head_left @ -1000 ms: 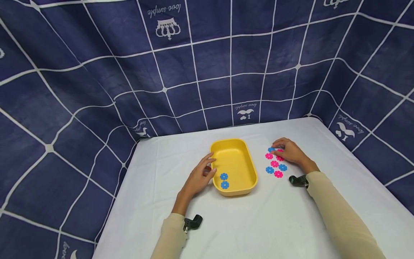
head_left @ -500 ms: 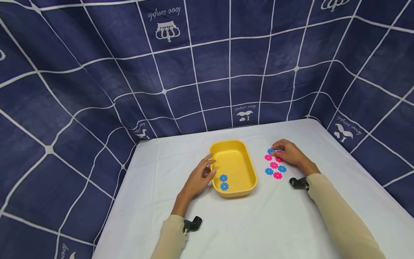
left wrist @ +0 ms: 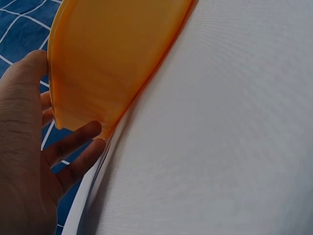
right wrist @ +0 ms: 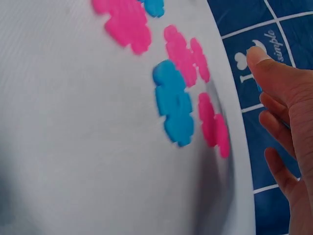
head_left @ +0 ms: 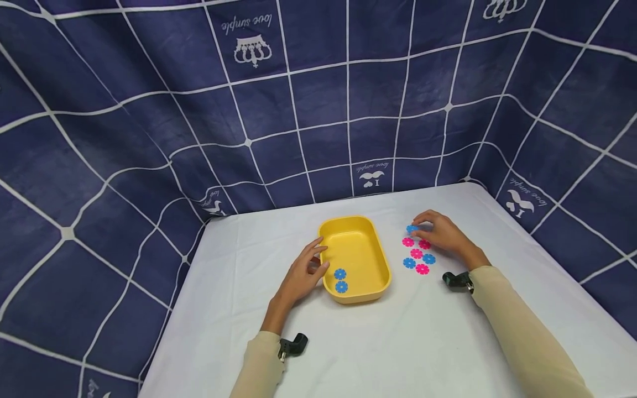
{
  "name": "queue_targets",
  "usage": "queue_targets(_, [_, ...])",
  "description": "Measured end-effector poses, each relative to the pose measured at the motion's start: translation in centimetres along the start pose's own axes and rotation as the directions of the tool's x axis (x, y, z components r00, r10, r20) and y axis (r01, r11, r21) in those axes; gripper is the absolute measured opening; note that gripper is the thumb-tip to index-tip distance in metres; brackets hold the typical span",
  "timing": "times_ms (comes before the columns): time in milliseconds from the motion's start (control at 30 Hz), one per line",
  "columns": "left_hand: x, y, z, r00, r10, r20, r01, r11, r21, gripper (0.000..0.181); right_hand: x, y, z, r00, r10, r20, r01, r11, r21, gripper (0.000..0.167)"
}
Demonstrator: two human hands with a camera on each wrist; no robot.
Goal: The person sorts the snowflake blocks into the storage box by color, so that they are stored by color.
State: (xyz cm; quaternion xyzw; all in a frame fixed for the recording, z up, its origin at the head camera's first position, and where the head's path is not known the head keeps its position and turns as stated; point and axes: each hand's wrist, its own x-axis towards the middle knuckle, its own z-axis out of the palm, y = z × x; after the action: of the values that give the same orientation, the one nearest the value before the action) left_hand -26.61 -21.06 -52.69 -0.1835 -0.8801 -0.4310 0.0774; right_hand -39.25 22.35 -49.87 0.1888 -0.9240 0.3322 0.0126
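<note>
My right hand (head_left: 442, 233) pinches a blue snowflake disc (head_left: 411, 228) between thumb and fingertips, beyond a small group of discs. In the right wrist view only a sliver of blue shows behind the thumb. My left hand (head_left: 300, 274) touches the left wall of the yellow tray (head_left: 386, 268), its fingers loosely bent at the rim. The left wrist view shows the fingertips (left wrist: 93, 129) against the tray's outside. Two blue discs (head_left: 340, 287) lie flat in the tray's near left corner.
Pink discs (head_left: 422, 269) and blue discs (head_left: 428, 258) lie on the white tablecloth (head_left: 378, 348) right of the tray. A dark blue curtain (head_left: 318, 138) with white lines stands behind the table and along its sides.
The right hand has lifted slightly with the blue disc and uncovered more of the pink disc beneath. The left hand stays at the tray. The head view has shifted a little.
</note>
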Motion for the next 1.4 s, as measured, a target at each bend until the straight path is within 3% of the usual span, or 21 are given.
queue_targets(233, [-0.1, -0.1, 0.0, 1.000, -0.005, 0.002, 0.005, 1.000, -0.015, 0.054, 0.4, -1.4, -0.5, 1.000, -0.011, -0.009, 0.011, 0.999, -0.043, 0.036])
queue_targets(600, [0.0, 0.1, 0.0, 1.000, -0.012, 0.010, 0.012, 1.000, -0.010, 0.051, 0.3, -2.7, -1.0, 1.000, -0.015, -0.018, 0.014, 0.999, -0.034, 0.038])
queue_targets(967, [0.0, 0.2, -0.1, 1.000, -0.025, 0.011, 0.025, 1.000, -0.007, 0.049, 0.7, -4.4, -0.2, 0.999, -0.033, -0.018, 0.032, 0.999, -0.019, 0.037])
queue_targets(1400, [0.0, 0.1, -0.1, 1.000, -0.008, 0.017, 0.009, 1.000, -0.019, 0.048, 2.0, -7.9, 0.6, 0.987, -0.159, -0.015, 0.159, 0.987, -0.003, 0.037])
